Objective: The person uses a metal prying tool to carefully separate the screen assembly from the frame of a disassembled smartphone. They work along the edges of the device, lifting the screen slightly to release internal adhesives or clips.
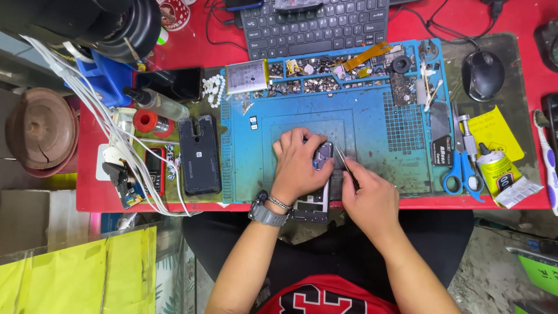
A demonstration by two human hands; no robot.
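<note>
An opened phone point(317, 195) lies lengthwise at the near edge of a blue mat point(372, 125), its lower end overhanging the tabletop point(186, 49) edge. The left hand point(297, 164) lies flat over the phone's upper half, fingers spread, pinning it down. The right hand point(369, 195) is closed on thin tweezers point(342, 158), whose tip meets the phone just beside the left fingers.

The mat is worn and stained, with compartments of small parts along its far rim. It sits on a red tabletop, beside a black back cover point(199, 154) to the left and blue scissors point(462, 171) and a yellow glue tube point(497, 168) to the right. A keyboard point(317, 26) and mouse point(482, 74) lie farther off.

The phone's middle is hidden under the left hand; the small parts are too fine to identify.
</note>
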